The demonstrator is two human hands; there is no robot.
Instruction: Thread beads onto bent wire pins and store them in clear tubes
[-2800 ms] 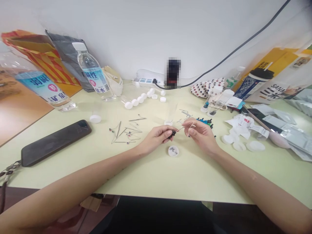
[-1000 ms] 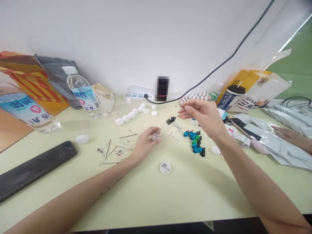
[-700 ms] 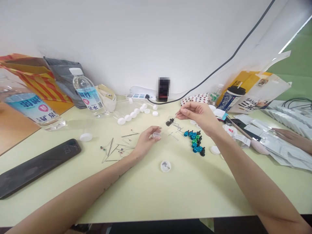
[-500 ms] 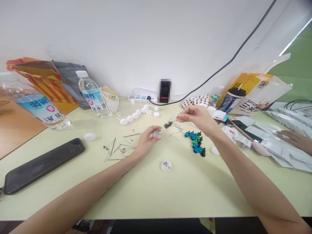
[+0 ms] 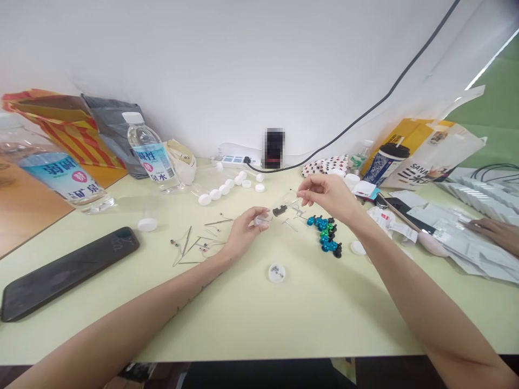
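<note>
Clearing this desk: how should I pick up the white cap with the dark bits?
Pinch the rim of the white cap from above, on opposite sides, lifting level. It is low and round, nothing crowds it, and dark bits lie on its upward face, so tilting could spill them.

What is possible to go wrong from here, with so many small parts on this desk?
The small black piece lies close to the clear plastic piece in the left hand, and it might roll away if bumped. The thin metal pins beside the left wrist may prick the skin if that arm slides sideways. The right hand is near the blue and green knobbed parts, and might knock them apart.
</note>
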